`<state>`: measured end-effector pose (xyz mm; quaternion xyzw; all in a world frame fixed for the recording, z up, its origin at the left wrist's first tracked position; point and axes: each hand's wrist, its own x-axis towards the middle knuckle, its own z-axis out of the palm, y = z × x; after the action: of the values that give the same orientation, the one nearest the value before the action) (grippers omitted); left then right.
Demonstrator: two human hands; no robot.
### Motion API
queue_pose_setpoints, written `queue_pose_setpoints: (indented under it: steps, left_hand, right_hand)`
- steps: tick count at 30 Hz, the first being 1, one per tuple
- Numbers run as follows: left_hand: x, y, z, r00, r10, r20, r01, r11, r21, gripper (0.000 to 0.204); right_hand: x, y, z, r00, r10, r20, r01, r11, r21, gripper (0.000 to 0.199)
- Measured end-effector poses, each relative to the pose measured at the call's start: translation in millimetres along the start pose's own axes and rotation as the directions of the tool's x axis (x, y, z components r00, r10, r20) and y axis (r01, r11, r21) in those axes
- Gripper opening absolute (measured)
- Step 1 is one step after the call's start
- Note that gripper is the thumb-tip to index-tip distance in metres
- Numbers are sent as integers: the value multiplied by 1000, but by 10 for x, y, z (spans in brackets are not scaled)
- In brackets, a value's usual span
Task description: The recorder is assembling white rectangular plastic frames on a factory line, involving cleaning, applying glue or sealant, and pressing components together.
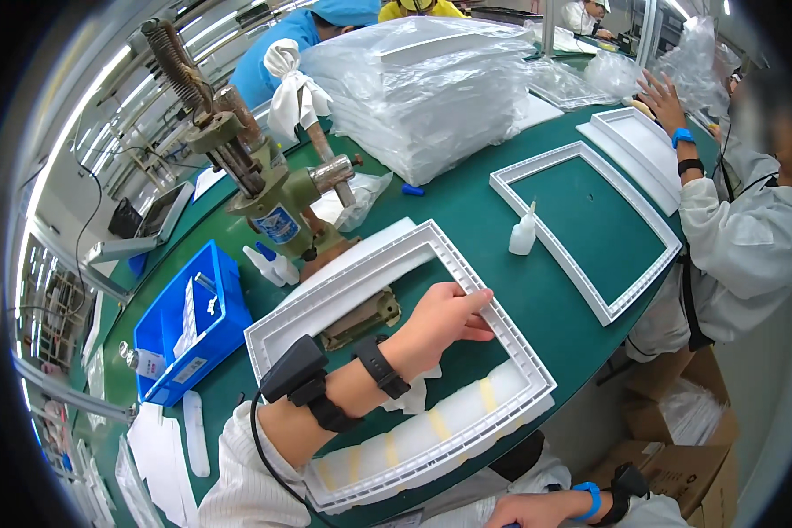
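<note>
A large white rectangular plastic frame lies tilted on the green table, on top of a white foam-like sheet with yellow tape strips along its near side. My left hand reaches across the frame's opening, its fingers curled over the inner edge of the right rail. The forearm wears a black wrist device and a black band. An olive metal fixture sits inside the opening, and a white cloth lies under my wrist. My right hand, with a blue wristband, is low at the bottom edge, partly cut off.
A green hand press stands behind the frame, with a blue bin to its left. A second white frame and a small glue bottle lie to the right. A co-worker's hand reaches over stacked frames. Bagged white parts sit at the back; cardboard boxes stand on the floor.
</note>
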<state>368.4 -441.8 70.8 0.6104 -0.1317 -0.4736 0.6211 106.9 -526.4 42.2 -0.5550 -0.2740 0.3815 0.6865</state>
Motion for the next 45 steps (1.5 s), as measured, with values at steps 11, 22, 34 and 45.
queue_pose_setpoints:
  steps: [11,22,34,45]
  left_hand:
    - [-1488,150,247,905,406,127,-383,647,660,30]
    - [-2036,-530,438,882,328,339,-470,536,702,29]
    - [-2107,-644,374,844,365,392,-534,517,669,16]
    - [-2107,-625,348,825,437,359,-556,513,655,18]
  right_hand:
    - [-2,-54,3,849,125,-513,213,808,550,16]
    - [117,-10,14,909,189,-370,-2,892,453,14]
    - [185,81,-15,950,207,-232,-128,940,315,12]
    - [209,18,1,928,273,-252,-138,883,448,13]
